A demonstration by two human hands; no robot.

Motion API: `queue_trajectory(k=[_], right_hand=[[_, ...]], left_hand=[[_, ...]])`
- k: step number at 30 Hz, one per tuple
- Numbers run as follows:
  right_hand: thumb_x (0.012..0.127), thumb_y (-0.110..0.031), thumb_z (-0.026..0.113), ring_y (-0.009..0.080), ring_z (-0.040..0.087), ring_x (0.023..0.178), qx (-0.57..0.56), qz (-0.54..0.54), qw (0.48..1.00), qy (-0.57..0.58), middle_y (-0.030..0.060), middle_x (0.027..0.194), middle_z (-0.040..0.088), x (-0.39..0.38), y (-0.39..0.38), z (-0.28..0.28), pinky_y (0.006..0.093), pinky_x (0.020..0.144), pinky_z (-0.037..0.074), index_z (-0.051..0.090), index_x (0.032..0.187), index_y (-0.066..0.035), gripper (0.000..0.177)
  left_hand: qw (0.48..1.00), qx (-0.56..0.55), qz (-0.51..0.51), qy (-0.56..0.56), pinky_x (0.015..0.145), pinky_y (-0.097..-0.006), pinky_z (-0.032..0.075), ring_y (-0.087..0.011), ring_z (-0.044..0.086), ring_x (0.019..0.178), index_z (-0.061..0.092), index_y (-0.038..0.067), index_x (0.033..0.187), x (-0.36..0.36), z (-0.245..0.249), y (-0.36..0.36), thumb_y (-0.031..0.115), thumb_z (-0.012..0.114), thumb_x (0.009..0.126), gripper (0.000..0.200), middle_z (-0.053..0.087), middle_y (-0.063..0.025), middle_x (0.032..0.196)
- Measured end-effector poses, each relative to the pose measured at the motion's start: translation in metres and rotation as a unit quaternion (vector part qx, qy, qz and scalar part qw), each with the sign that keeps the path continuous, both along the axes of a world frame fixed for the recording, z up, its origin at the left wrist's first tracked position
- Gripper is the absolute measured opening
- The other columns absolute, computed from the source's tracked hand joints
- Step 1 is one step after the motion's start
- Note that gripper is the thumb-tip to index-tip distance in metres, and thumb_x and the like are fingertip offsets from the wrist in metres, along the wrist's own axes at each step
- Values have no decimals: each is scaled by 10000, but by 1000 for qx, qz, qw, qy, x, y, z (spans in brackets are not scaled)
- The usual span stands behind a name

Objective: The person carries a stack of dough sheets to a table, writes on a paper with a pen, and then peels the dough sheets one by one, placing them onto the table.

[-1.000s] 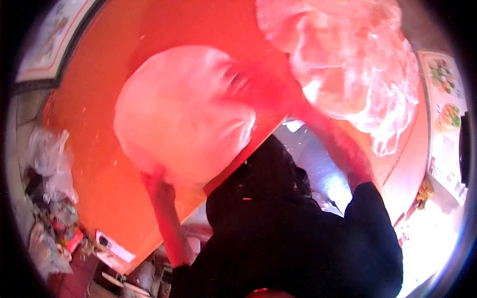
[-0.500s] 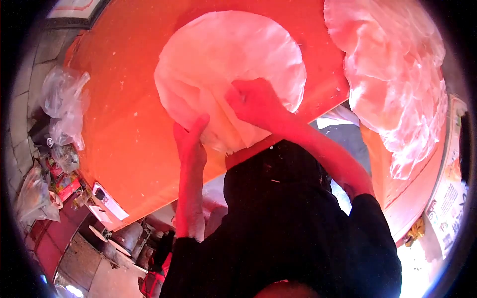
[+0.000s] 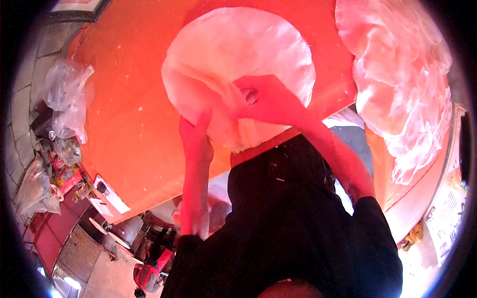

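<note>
A thin, pale round sheet (image 3: 238,44) lies on the orange-red table, with folds running across its lower part. My left hand (image 3: 197,136) is at the sheet's lower left edge, thumb raised, the edge between thumb and fingers. My right hand (image 3: 271,99) is over the lower middle of the sheet, fingers curled and pinching a fold of it. The fingertips are partly hidden by the hand itself. A large pile of similar thin sheets (image 3: 397,74) rests at the right, apart from both hands.
The orange table (image 3: 129,149) slopes across the view, its near edge by my dark clothing. Plastic bags (image 3: 67,99) lie beyond its left side. A printed card (image 3: 110,196) hangs at the lower left corner. Another person (image 3: 149,275) in red is at the bottom left.
The view has shifted slightly, moving the sheet and pile rightward in it. My right hand has turned a little and the folds under it have changed shape. A person in red shows more fully.
</note>
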State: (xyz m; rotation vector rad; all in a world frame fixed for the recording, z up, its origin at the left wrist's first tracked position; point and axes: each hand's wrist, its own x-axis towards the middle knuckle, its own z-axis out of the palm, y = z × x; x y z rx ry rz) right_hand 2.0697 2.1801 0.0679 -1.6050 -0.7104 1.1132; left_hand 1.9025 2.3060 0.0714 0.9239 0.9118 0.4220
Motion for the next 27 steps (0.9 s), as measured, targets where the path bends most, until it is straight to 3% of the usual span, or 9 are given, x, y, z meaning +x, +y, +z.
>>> queue_trajectory(k=[4, 10, 11, 13, 14, 15, 18, 21, 27], right_hand=[[747, -99, 825, 73, 596, 880, 19, 45, 990, 134, -16, 905, 650, 2, -2, -9, 248, 770, 498, 683, 1096, 7, 392], [819, -160, 730, 148, 615, 745, -57, -6, 998, -29, 23, 819, 642, 6, 0, -29, 328, 678, 508, 667, 905, -24, 172], [823, -156, 723, 148, 617, 742, -74, -9, 993, -95, 24, 818, 644, 5, 0, -32, 325, 672, 510, 667, 904, -25, 164], [829, -149, 710, 148, 620, 735, -51, 3, 984, -172, 27, 817, 647, -8, 8, -32, 320, 659, 512, 668, 903, -28, 149], [832, -146, 703, 148, 622, 732, -28, 7, 987, -161, 28, 816, 649, -12, 10, -32, 317, 653, 513, 668, 903, -29, 141], [836, -143, 696, 148, 623, 728, -4, 0, 994, -112, 30, 815, 651, -5, 7, -30, 314, 647, 514, 669, 902, -30, 134], [845, -132, 676, 147, 628, 718, 69, -71, 992, 76, 34, 813, 656, 67, -36, -10, 306, 628, 517, 670, 901, -33, 114], [855, -122, 656, 147, 634, 708, 112, -183, 973, 86, 38, 811, 662, 172, -108, 46, 298, 609, 521, 671, 900, -37, 98], [875, -102, 615, 147, 644, 687, 174, -245, 953, -24, 46, 807, 673, 362, -124, 173, 282, 572, 527, 673, 897, -43, 85]], left_hand=[[997, 58, -37, 28, 870, -303, 490, -153, 595, 1020, 534, -18, 1271, -2, 0, 1, 148, 775, 831, 528, 604, -69, 1183], [983, 89, 27, 161, 822, -310, 513, -172, 613, 970, 540, -24, 1267, -18, -19, 5, 102, 786, 775, 565, 627, -83, 1114], [896, 329, -142, 263, 874, -346, 502, -212, 614, 1009, 560, -33, 1226, -66, -51, 27, 80, 754, 766, 512, 633, -102, 1113], [919, 294, -123, 234, 832, -359, 538, -237, 644, 967, 582, -18, 1170, -57, -56, 28, 51, 703, 774, 420, 645, -116, 1067], [990, -15, 34, 133, 737, -335, 585, -223, 672, 887, 585, 5, 1156, -28, -20, 14, 43, 684, 792, 379, 651, -110, 1023], [992, -57, 69, 84, 754, -358, 591, -239, 667, 925, 596, 0, 1154, -47, -36, 21, 37, 654, 801, 360, 651, -107, 1023], [994, -81, 58, 41, 930, -472, 552, -340, 627, 1093, 493, -35, 1340, -135, -132, 81, 67, 620, 828, 537, 610, -175, 1241], [988, -144, 40, -47, 897, -461, 565, -307, 645, 1054, 542, -9, 1298, -84, -76, 48, 61, 603, 820, 487, 643, -166, 1188], [981, -192, 29, 0, 890, -444, 557, -281, 650, 1048, 546, -15, 1292, -90, -94, 59, 91, 600, 839, 468, 649, -143, 1187]])
